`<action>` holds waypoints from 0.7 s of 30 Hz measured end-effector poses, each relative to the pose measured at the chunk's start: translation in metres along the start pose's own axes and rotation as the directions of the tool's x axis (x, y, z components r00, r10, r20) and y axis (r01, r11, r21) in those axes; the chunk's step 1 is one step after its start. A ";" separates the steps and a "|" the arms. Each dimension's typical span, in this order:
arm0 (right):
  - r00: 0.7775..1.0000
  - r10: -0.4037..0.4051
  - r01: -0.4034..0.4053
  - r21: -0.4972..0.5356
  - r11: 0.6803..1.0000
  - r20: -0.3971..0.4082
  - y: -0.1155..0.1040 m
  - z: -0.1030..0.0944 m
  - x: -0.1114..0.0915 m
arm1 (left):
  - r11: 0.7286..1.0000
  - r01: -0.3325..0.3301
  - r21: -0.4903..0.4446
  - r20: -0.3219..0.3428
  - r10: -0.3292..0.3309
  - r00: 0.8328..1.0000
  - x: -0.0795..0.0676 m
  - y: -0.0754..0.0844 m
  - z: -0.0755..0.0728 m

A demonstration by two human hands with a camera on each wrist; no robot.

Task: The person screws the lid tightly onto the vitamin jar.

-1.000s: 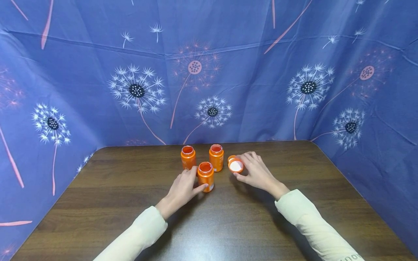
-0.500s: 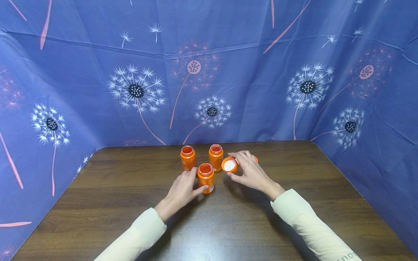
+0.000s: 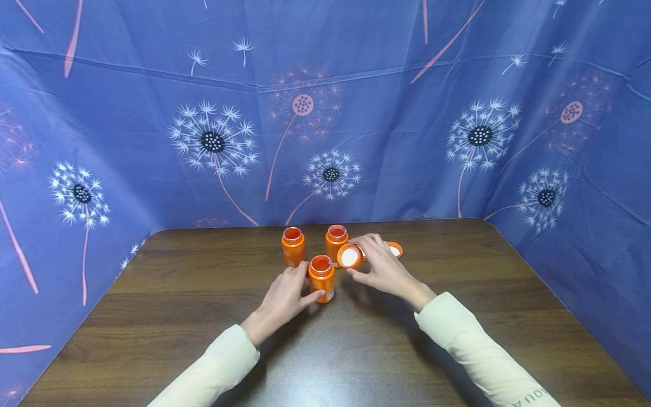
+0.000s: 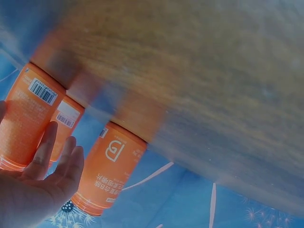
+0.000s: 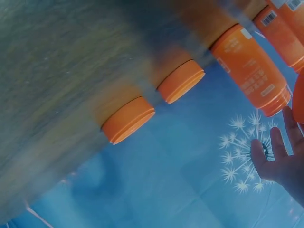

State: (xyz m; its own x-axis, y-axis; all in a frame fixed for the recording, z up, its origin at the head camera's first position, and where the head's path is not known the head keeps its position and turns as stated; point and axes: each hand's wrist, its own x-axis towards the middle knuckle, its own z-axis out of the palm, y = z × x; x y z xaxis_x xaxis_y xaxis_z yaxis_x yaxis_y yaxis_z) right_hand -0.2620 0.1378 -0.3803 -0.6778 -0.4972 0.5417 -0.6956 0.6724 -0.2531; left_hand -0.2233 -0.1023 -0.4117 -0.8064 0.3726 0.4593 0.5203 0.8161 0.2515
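Observation:
My left hand point(image 3: 283, 295) grips an uncapped orange bottle point(image 3: 322, 277) at the front of a small group, thumb on the near side and fingers on the left. It stands upright on the table. My right hand point(image 3: 383, 264) pinches an orange screw cap point(image 3: 349, 256) by its edge, its white inside facing my head, just right of that bottle and overlapping another behind. In the right wrist view the held cap point(image 5: 298, 102) is cut off by the frame edge. Two more uncapped bottles stand behind: a left one point(image 3: 293, 246) and a right one point(image 3: 335, 237).
Two more orange caps lie on the brown wooden table point(image 3: 325, 350) beyond my right hand: a farther right cap point(image 3: 395, 250) and a nearer cap point(image 5: 180, 80), mostly hidden by the hand in the head view. A blue dandelion-print cloth point(image 3: 386, 113) hangs behind the table.
My right hand has moved left with the cap toward the front bottle, uncovering the caps on the table behind it. My left hand keeps its grip, with the bottle shifted slightly toward me.

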 end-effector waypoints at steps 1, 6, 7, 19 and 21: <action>1.000 -0.002 0.002 -0.002 1.000 0.003 -0.001 0.000 0.001 | 1.000 -0.001 -0.002 0.002 0.001 1.000 0.000 0.000 0.000; 1.000 -0.022 0.022 0.019 1.000 0.002 -0.005 0.000 0.003 | 1.000 -0.001 -0.007 0.004 0.001 1.000 0.000 0.000 0.000; 1.000 -0.028 0.028 0.024 0.999 0.000 -0.006 0.000 0.003 | 1.000 -0.002 -0.008 0.005 0.002 1.000 0.000 0.000 0.000; 0.998 -0.063 0.062 0.055 0.997 0.006 -0.013 0.001 0.007 | 1.000 0.001 0.000 0.004 -0.001 1.000 0.000 -0.002 0.000; 0.998 -0.059 0.059 0.062 0.996 0.006 -0.014 0.001 0.008 | 1.000 0.000 -0.001 0.005 0.000 1.000 0.000 -0.002 0.001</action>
State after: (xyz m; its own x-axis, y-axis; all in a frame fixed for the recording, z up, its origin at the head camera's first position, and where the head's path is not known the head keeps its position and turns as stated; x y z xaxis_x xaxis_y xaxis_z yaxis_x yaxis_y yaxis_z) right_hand -0.2580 0.1244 -0.3737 -0.6367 -0.5392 0.5512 -0.7476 0.6068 -0.2699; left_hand -0.2243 -0.1032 -0.4125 -0.8075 0.3749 0.4554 0.5207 0.8157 0.2520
